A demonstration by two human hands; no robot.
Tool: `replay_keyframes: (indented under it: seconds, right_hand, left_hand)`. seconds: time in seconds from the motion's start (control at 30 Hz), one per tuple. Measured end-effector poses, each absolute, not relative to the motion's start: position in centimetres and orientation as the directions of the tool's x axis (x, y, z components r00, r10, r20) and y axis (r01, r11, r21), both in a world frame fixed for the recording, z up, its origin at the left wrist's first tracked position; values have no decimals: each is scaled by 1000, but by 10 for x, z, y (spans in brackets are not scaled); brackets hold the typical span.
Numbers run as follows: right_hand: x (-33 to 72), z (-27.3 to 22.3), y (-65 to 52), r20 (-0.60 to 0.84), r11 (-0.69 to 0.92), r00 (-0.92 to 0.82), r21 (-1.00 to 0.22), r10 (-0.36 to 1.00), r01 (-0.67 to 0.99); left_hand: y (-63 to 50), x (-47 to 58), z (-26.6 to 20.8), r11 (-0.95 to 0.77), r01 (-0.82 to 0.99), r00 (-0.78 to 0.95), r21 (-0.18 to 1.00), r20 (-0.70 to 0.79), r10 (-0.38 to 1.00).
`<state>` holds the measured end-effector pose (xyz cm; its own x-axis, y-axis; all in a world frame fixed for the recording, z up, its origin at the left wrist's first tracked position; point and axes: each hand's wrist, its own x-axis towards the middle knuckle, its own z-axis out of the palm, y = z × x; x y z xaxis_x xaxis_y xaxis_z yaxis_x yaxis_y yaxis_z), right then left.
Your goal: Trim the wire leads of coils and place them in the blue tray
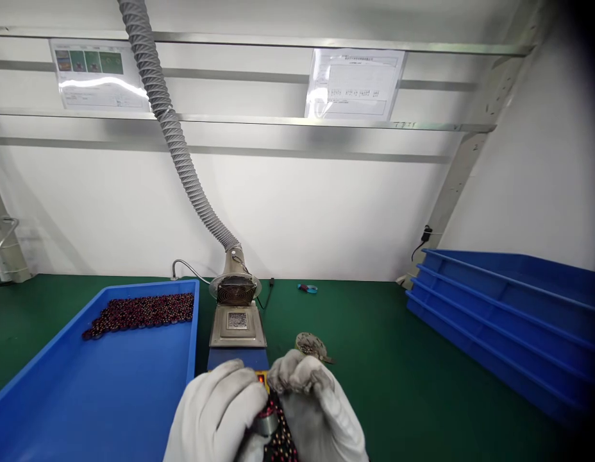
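Note:
My left hand, in a white glove, is at the bottom centre with its fingers curled round a small grey metal cylinder. Reddish bits show at the top of that cylinder. Close beside it is my right hand, gloved too, its soiled fingertips bent together in a pinch; what they hold, if anything, is hidden. Between and below both hands lie many small dark parts with red and gold spots. Just beyond my fingers stands a bench heating unit with a square metal top, its lit display partly covered by my left hand.
To the left, a blue tray holds a heap of small dark red parts. Stacked blue trays stand at the right. A grey duct hose drops to the heating unit. A round tin and small cutters lie on the green bench.

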<state>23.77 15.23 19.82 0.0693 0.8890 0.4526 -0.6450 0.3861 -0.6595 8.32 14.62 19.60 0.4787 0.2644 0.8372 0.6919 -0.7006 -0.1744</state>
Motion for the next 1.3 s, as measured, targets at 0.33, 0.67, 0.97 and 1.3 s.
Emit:
replay_keyframes:
  seconds: [0.33, 0.67, 0.97, 1.3]
  right_hand:
    - [226, 181, 159, 294, 189, -168, -868, 941, -460]
    - [218, 173, 163, 281, 172, -153, -851, 948, -497]
    - [216, 170, 169, 232, 86, -188, -817, 955, -570]
    - [211, 164, 174, 186, -37, -324, -818, 928, -575]
  left_hand:
    - [144, 82, 185, -676, 737, 289, 30, 889, 354]
    - [147, 73, 196, -839, 337, 167, 427, 850, 500]
    - [136, 72, 190, -623, 279, 59, 731, 634, 771]
    - [152, 64, 186, -744, 88, -7, 662, 748, 664]
